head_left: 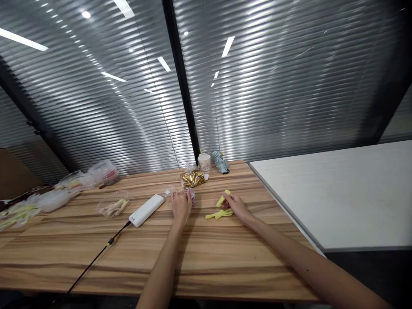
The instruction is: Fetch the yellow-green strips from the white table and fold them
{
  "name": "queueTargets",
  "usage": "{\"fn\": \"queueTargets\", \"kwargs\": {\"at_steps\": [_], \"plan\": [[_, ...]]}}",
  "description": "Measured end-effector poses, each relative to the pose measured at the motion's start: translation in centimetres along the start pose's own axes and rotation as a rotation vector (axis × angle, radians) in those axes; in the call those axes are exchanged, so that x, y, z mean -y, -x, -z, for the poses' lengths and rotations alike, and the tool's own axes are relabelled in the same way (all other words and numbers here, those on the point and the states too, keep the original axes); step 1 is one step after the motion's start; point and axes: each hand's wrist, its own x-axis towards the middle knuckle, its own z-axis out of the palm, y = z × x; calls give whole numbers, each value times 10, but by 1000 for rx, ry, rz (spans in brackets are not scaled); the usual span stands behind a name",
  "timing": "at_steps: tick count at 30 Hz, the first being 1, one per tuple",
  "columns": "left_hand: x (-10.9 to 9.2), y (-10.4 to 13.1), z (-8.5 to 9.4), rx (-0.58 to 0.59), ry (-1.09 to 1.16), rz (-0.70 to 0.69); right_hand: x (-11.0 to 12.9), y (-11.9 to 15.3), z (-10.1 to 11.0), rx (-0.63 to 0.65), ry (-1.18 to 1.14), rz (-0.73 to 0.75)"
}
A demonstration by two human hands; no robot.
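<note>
My right hand (236, 207) is closed on a yellow strip (222, 199), which sticks up from its fingers. Just below those fingers, more yellow strips (219, 214) lie on the wooden table (212, 262). My left hand (181, 205) rests at a small round clear container (192, 197) with purplish contents, its fingers bent over the near left side. Whether that hand grips the container is hard to make out. A small clear plastic piece (168, 191) lies just left of it.
Behind the hands are a gold packet (192, 177), a white cup (204, 163) and a blue-grey bundle (220, 163). To the left are a white power bank (146, 210) with a black cable, a clear bowl (102, 206) of beige sticks, and plastic bags (53, 200).
</note>
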Motion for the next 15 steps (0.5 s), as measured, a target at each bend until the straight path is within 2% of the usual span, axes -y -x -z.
{"fn": "queueTargets", "kwargs": {"at_steps": [7,15], "plan": [[-1,0,2,-47,8,-9,1,1,0,-5,18,1],[2,-5,7,-199,276,128,1,1,-1,2,12,5]]}}
